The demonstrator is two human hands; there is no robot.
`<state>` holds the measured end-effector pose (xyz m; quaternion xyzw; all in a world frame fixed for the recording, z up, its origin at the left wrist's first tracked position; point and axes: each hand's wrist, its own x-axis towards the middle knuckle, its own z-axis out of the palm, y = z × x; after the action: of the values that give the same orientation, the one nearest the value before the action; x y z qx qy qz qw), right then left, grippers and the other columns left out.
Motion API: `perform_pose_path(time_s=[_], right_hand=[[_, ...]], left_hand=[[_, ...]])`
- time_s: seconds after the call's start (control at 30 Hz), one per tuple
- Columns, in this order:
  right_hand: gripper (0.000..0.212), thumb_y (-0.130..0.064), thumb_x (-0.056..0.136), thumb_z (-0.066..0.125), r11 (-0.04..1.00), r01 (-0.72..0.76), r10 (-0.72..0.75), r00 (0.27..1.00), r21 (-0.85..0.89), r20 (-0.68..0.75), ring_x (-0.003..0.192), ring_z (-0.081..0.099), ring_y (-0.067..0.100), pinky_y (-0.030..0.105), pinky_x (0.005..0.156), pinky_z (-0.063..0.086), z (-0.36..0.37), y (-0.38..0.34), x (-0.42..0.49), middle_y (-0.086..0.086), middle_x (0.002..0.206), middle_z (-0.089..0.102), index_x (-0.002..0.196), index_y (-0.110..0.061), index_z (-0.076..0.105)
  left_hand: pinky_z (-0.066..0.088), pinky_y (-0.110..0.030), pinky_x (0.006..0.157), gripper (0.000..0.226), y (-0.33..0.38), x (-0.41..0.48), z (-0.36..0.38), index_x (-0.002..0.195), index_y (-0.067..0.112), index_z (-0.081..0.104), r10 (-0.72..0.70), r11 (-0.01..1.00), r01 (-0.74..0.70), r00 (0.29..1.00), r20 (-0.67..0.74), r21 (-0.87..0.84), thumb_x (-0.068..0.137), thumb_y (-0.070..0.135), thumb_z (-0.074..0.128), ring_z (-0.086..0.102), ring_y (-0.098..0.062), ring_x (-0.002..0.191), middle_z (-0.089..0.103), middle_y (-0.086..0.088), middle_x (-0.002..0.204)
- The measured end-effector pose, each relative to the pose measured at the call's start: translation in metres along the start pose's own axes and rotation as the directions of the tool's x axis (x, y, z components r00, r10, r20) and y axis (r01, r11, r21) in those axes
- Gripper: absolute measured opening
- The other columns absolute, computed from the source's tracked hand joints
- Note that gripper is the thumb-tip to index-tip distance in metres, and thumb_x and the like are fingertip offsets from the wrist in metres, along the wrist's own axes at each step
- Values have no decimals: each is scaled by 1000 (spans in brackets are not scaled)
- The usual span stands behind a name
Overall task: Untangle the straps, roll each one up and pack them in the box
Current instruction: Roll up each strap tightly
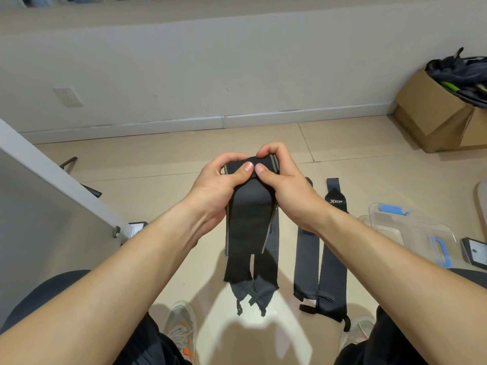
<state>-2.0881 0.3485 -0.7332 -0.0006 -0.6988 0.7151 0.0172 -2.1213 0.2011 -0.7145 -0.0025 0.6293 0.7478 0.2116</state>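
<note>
Both hands are together at chest height: the left hand (217, 183) and right hand (280, 180) curl round the rolled top of a black strap (249, 227), thumbs side by side on the roll, while its loose length hangs straight down between the forearms toward the floor (158, 159). The floor is pale beige tile, met by a white wall (237, 75) with a skirting board and a socket (68, 97). Under the hanging strap a grey strap (274, 233) lies flat. Just to the right a plain grey strap (307, 259) and a logo strap (334, 233) lie side by side, parallel. Further right, near the right forearm, sits a clear plastic box (411, 227) with blue latches; its contents are hard to make out. A cardboard box (434, 114) stands against the wall, heaped with dark gear. A grey panel (52, 175) slants in on the left. Open tile stretches from the straps to the skirting; two shoes (181, 327) sit at the near edge.
</note>
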Motion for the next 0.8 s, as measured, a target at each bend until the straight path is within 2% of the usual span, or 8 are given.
perform_pose_path(time_s=[0.1,0.17,0.3,0.4,0.47,0.53,0.63,0.8], right_hand=[[26,-50,83,60,996,-92,93,994,16,-50,102,68,20,47,96,52,1,1,1,2,102,71,107,-39,56],[41,-65,85,59,996,-91,89,994,-27,-60,109,69,18,46,100,53,2,1,2,0,106,72,108,-32,60],[10,-31,106,53,999,-8,3,994,-47,-105,91,64,12,44,94,53,3,2,2,-2,94,66,104,-22,57],[2,-21,106,54,994,35,-45,994,-101,-98,89,62,13,45,90,53,-1,3,4,1,93,64,106,-21,56],[3,-20,105,55,989,65,-77,993,-136,-85,90,60,16,50,91,52,-3,2,4,6,95,62,108,-20,55],[6,-20,104,56,986,95,-102,994,-137,-48,91,60,17,49,91,52,-4,1,4,7,98,62,109,-23,56],[15,-14,103,55,987,111,-111,994,-120,12,94,61,14,41,89,52,-6,1,4,0,101,62,111,-26,56],[25,-6,105,50,997,-26,22,999,79,50,86,61,17,31,73,52,-1,-1,3,4,95,63,112,-28,58]], left_hand=[[60,-30,69,18,0,0,-1,104,16,67,45,999,-45,999,2,23,95,1,66,70,-21,72,72,-9,83],[59,-34,76,20,1,1,-1,104,16,67,95,993,-95,995,6,63,94,-2,66,69,-23,76,71,-8,82],[58,-36,81,20,-4,0,1,110,15,65,110,988,-109,994,1,112,94,1,67,69,-24,83,72,-8,88],[57,-44,96,30,-6,0,5,125,5,63,-28,999,27,999,16,42,100,22,64,72,-34,106,73,-19,115],[55,-44,99,46,-3,-1,7,126,3,66,-124,992,123,991,47,13,104,41,53,71,-34,112,72,-20,120],[58,-40,90,51,0,-1,6,121,3,68,-147,989,147,989,19,10,104,47,49,74,-30,102,75,-18,113],[61,-38,75,37,0,0,4,122,3,65,-110,994,110,994,-27,-18,101,34,60,74,-28,85,75,-18,104],[60,-36,69,16,-2,1,1,113,14,61,-65,996,62,996,-57,-58,98,16,66,71,-25,72,72,-13,89]])
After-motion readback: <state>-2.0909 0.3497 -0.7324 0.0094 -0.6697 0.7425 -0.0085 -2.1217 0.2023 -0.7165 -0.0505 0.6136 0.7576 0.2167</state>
